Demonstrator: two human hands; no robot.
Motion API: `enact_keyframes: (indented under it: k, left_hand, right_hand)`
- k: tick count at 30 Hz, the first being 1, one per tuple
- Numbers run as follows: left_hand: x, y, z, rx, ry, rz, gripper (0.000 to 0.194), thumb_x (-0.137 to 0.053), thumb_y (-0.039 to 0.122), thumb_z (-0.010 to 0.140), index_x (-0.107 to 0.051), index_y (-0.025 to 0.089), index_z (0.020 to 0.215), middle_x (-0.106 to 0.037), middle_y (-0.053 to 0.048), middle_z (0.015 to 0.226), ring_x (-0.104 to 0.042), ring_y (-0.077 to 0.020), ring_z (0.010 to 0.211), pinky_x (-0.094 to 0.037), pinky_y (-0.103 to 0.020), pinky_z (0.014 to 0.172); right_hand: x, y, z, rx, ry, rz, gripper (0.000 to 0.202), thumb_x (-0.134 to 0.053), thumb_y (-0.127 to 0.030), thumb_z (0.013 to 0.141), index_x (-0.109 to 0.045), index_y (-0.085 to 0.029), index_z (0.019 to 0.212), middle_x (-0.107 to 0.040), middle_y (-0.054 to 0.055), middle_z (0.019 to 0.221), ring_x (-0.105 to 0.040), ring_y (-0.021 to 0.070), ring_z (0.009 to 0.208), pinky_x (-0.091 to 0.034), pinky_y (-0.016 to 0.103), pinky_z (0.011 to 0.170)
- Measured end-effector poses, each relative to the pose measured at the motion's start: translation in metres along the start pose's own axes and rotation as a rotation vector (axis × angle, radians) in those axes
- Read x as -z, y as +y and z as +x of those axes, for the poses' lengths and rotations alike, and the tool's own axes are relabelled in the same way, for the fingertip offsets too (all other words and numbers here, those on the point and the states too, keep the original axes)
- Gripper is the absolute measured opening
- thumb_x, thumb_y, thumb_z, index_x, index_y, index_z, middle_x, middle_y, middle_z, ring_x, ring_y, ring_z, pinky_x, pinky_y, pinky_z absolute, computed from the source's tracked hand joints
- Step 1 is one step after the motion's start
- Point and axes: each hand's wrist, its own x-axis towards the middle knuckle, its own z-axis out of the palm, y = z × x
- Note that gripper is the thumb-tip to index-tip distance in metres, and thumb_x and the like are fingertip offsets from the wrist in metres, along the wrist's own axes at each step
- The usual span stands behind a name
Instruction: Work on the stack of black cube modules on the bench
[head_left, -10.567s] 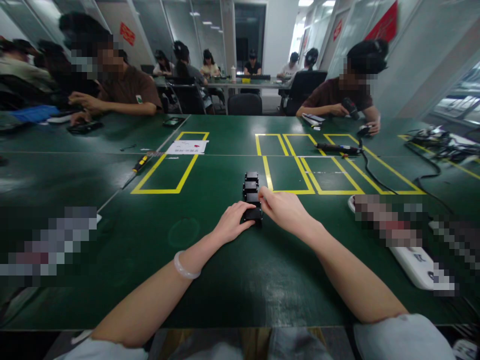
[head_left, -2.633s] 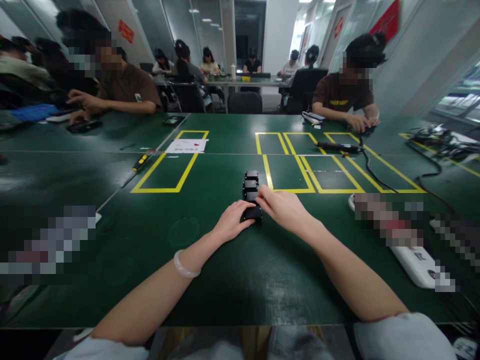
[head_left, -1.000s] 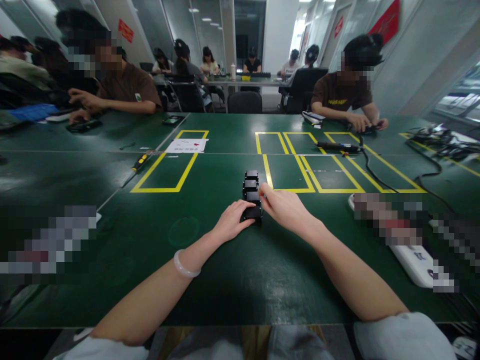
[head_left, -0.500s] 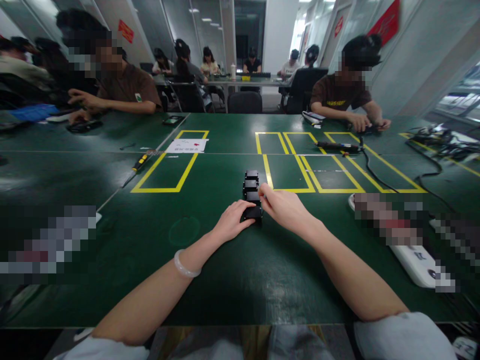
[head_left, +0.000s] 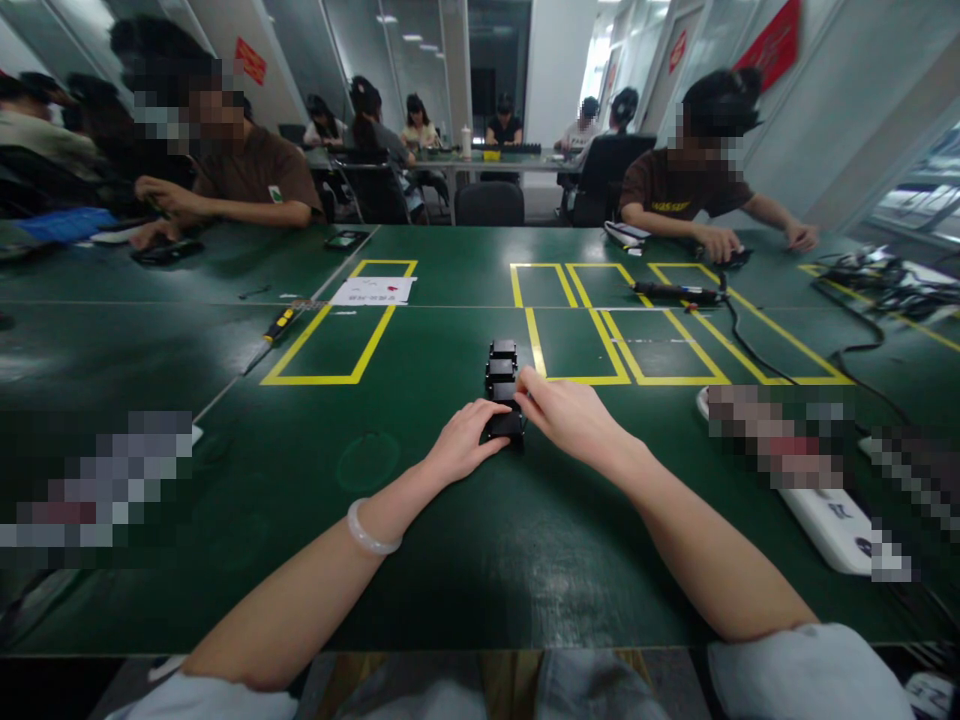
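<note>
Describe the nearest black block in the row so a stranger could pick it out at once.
Start at the green table; near the picture's centre, a short row of black blocks runs away from the viewer. Take the front block, closest to the viewer: the only one the left hand brackets.

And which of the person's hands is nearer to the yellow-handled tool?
Left. The left hand is to the right of the yellow-handled tool and lower in the picture; the right hand is farther right, across the black blocks.
</note>
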Motion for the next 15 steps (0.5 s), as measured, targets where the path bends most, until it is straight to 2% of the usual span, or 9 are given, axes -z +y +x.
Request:
enact_keyframes:
  k: [9, 15]
  left_hand:
    - [-0.0002, 0.0004, -0.0004, -0.001, 0.02, -0.004, 0.035, -0.061, 0.029, 0.084, -0.053, 0.023, 0.117, -0.056, -0.006, 0.115, -0.053, -0.0246, 0.105, -0.043, -0.04, 0.092]
    - [-0.002, -0.0019, -0.0003, -0.001, 0.012, 0.003, 0.035, -0.061, 0.028, 0.084, -0.052, 0.023, 0.117, -0.055, -0.006, 0.116, -0.053, -0.0247, 0.105, -0.043, -0.04, 0.092]
  right_hand:
    - [-0.0016, 0.0013, -0.0016, 0.016, 0.036, 0.015, 0.018, -0.032, -0.027, 0.094, -0.046, -0.019, 0.103, -0.067, 0.002, 0.078, -0.06, 0.0144, 0.064, -0.024, 0.023, 0.053]
    - [-0.0038, 0.0028, -0.0008, 0.027, 0.047, 0.018, 0.02, -0.031, -0.031, 0.096, -0.047, -0.02, 0.101, -0.067, 0.003, 0.079, -0.06, 0.0144, 0.064, -0.023, 0.023, 0.052]
